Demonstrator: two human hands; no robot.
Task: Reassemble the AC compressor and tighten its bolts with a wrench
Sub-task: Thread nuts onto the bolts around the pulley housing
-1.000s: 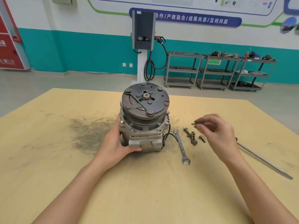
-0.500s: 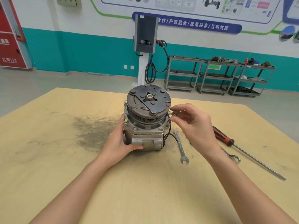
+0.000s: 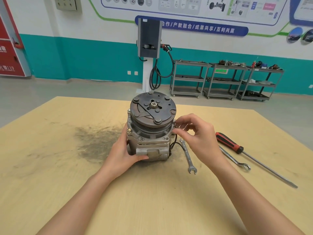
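Note:
The AC compressor (image 3: 150, 131) stands upright on the wooden table (image 3: 50, 167), its dark round clutch plate facing up. My left hand (image 3: 123, 153) grips the lower left side of its aluminium body, thumb across the front. My right hand (image 3: 194, 134) is at the right flange, where thumb and fingers pinch a bolt (image 3: 176, 125) at the housing's edge. An open-ended wrench (image 3: 188, 156) lies on the table just right of the compressor, below my right hand.
A red-handled screwdriver (image 3: 237, 150) with a long shaft and a second wrench (image 3: 235, 160) lie to the right. A dark smudge (image 3: 94, 141) stains the table left of the compressor. Grey shelf carts (image 3: 225, 80) and a charger post (image 3: 149, 53) stand far behind.
My right hand carried a bolt from the table's right side to the compressor's right flange and now holds it there. The left hand kept its grip on the body.

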